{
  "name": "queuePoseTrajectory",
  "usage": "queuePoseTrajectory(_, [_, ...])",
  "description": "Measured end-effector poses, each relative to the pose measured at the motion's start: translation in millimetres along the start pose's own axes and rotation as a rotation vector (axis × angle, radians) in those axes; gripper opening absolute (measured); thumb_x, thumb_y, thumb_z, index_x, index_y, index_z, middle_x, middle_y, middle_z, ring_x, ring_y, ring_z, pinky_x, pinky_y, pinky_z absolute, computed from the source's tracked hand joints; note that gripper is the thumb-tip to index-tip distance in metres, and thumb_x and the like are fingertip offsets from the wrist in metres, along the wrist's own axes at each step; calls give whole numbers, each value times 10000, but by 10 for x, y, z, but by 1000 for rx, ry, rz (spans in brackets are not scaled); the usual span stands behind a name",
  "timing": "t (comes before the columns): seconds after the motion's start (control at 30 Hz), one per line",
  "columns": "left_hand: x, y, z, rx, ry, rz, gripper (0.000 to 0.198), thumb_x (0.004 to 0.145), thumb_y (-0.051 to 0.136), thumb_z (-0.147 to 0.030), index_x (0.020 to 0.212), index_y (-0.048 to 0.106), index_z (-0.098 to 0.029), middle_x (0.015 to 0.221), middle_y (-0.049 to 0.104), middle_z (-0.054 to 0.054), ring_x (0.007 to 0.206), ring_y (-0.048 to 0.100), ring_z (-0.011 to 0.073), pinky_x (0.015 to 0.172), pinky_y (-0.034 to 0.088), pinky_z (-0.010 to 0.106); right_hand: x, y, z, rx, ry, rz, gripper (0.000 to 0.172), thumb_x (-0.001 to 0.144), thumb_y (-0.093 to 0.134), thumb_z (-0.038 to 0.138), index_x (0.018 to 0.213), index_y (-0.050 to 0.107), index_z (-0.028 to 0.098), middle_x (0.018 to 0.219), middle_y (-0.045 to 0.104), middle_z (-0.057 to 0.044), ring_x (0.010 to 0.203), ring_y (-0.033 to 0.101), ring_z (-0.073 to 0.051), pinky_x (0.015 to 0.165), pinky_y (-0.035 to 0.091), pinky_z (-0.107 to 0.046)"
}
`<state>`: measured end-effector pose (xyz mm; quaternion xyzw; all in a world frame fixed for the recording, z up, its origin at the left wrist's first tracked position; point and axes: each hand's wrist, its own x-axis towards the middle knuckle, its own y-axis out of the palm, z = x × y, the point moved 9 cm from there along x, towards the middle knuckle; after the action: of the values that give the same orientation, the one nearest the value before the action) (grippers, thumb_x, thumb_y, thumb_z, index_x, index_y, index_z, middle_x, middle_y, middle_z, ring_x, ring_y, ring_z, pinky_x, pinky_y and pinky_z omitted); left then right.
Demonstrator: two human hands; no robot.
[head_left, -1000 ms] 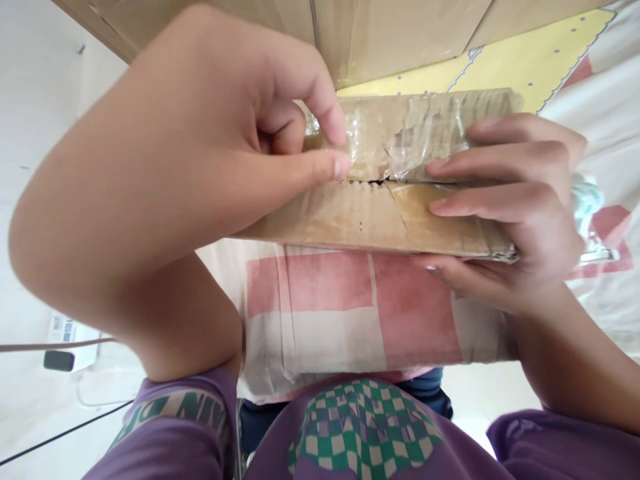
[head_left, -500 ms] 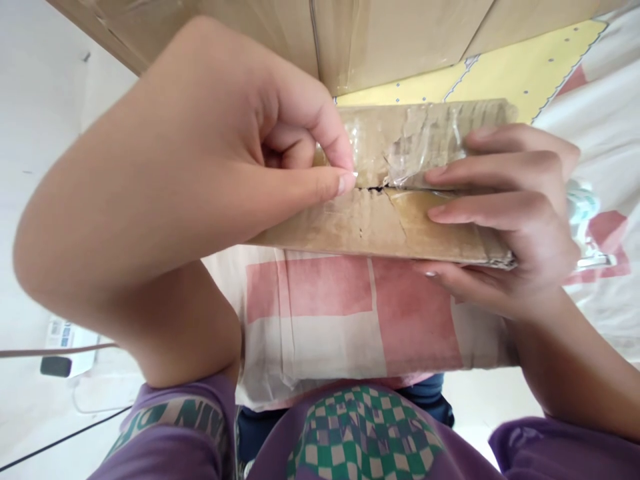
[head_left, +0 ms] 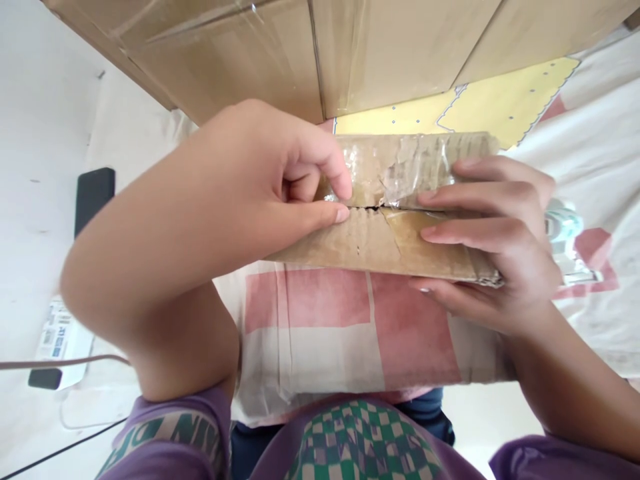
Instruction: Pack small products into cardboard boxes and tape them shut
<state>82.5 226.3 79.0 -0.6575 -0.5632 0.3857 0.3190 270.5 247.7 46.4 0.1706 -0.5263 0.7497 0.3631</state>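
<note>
A small brown cardboard box [head_left: 373,240] lies before me, with a ragged dark gap along its middle seam. Clear packing tape [head_left: 415,175], wrinkled and shiny, covers much of its top. My left hand [head_left: 295,177] is bent in a pinch over the left part of the seam, thumb and forefinger tips almost meeting against the cardboard. Whatever lies between them is too small to make out. My right hand [head_left: 520,233] grips the box's right end, fingers spread over the top and thumb against the near side.
Large taped cartons [head_left: 390,53] stand just behind the box. A yellow sheet [head_left: 500,100] lies between them, on a red-and-white cloth [head_left: 320,353]. Right of my hand is a clear and pale green object [head_left: 565,227]. A power strip [head_left: 63,340] with cables sits at left.
My left hand has shifted slightly down with its pinch still at the seam; a white speck at its fingertips no longer shows. The whole view has shifted a little; my right hand keeps its grip.
</note>
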Motion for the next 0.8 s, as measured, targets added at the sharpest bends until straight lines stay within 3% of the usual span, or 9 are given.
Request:
queuePoseTrajectory(0.27, [-6,-39,24,60,-24,-37,230,866,633,-496,891,728,-288,574,465,-22,716,612,208,666,478,322,-9,-7,-8,2,6,-15,406,971,592,536,1358,604,412,1281,689,-8,1346,568,-393,1179,429,-623])
queuePoseTrajectory(0.53, [-14,-41,20,49,-13,-55,168,856,687,-427,872,726,-265,532,419,-51,567,509,156,638,416,310,-3,-3,-2,5,1,-15,380,976,591,525,1329,613,385,1283,689,-20,1349,567,-390,1179,425,-625])
queuePoseTrajectory(0.7, [-13,-63,133,-170,-128,-134,182,757,816,-308,917,744,-260,571,404,-43,650,541,185,672,416,287,-3,5,-1,-10,2,5,371,985,586,552,1323,597,400,1293,677,-2,1367,561,-357,1208,424,-596])
queuePoseTrajectory(0.8, [-15,-40,211,-399,-184,-176,157,768,798,-248,901,716,-237,606,432,-22,765,583,231,717,447,297,-12,-1,-11,-4,9,-3,352,978,599,549,1295,620,395,1295,682,3,1373,562,-356,1219,431,-586])
